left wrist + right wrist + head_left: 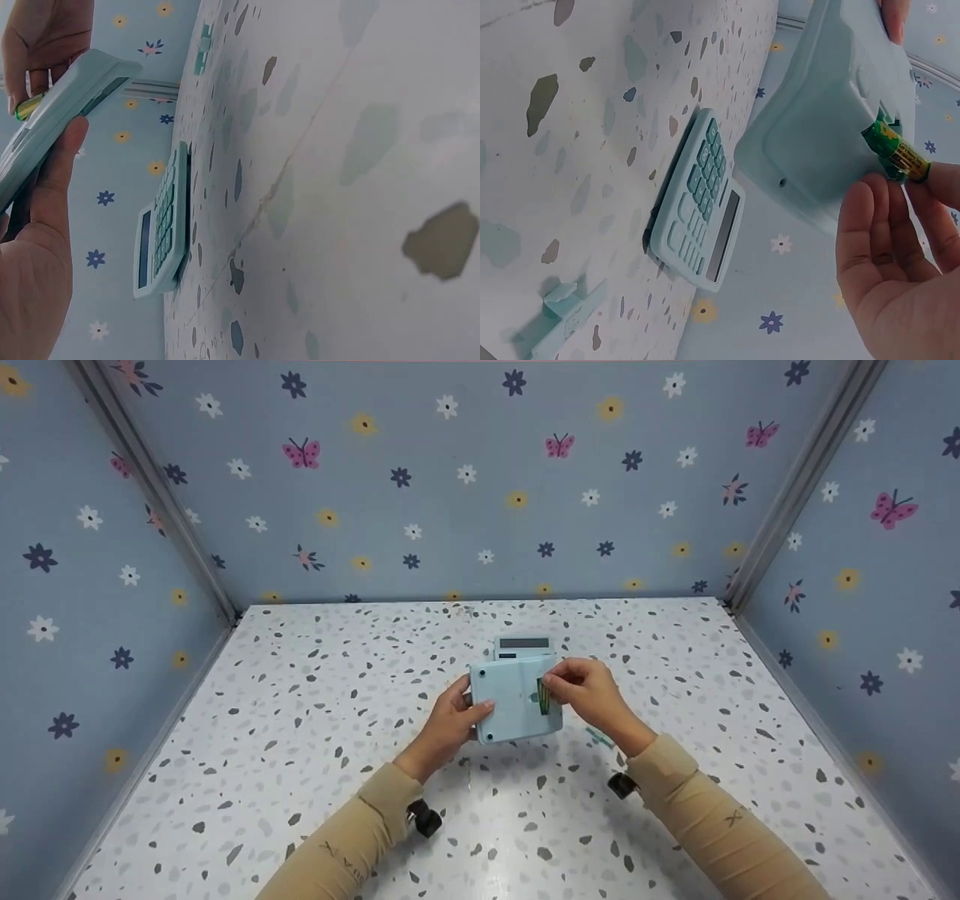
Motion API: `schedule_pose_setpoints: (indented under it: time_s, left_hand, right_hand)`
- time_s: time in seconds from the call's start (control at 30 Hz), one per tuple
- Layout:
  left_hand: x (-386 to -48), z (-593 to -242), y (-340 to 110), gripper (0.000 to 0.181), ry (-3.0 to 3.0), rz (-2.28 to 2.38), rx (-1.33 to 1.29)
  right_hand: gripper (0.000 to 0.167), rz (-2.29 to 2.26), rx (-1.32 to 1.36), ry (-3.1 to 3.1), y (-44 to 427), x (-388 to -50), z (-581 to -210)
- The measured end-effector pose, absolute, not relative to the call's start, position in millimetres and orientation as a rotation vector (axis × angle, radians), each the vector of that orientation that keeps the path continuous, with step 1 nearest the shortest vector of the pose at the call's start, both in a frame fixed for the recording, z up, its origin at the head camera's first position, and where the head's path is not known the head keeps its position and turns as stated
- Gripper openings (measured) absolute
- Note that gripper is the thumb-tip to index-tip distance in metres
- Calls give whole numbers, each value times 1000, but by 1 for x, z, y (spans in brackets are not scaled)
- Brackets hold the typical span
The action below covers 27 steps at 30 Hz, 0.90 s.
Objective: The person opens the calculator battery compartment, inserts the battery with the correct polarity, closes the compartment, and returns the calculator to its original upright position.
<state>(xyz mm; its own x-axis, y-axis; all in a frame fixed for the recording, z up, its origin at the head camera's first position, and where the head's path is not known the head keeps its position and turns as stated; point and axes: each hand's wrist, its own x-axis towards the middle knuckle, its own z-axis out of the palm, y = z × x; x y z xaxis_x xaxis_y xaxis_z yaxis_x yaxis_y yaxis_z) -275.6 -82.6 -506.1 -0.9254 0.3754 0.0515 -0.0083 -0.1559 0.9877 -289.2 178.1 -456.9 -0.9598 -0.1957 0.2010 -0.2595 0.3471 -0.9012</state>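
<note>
In the head view my left hand (448, 718) grips a light blue calculator (510, 701) by its left edge, thumb on the back, which faces up. My right hand (592, 695) pinches a green and yellow battery (900, 154) at the open battery slot (889, 118) near the calculator's right edge. From the right wrist view the battery stands tilted, one end at the slot; how far it sits inside I cannot tell. A dark display strip (103, 94) shows on the calculator's other side in the left wrist view.
A second light blue calculator (701, 202) lies keys up on the speckled table (300, 780), just behind the held one. A small teal battery cover (562, 319) lies to the right, near my right wrist. Flower-patterned walls (480, 495) enclose the table's back and sides.
</note>
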Motion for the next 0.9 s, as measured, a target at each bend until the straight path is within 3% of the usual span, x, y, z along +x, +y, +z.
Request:
schedule_pose_setpoints:
  time_s: [0.9]
  left_hand:
    - [-276, -509, -80, 62, 1815, 2182, 443]
  right_hand:
    - [14, 1742, 336, -2490, 181, -291, -457]
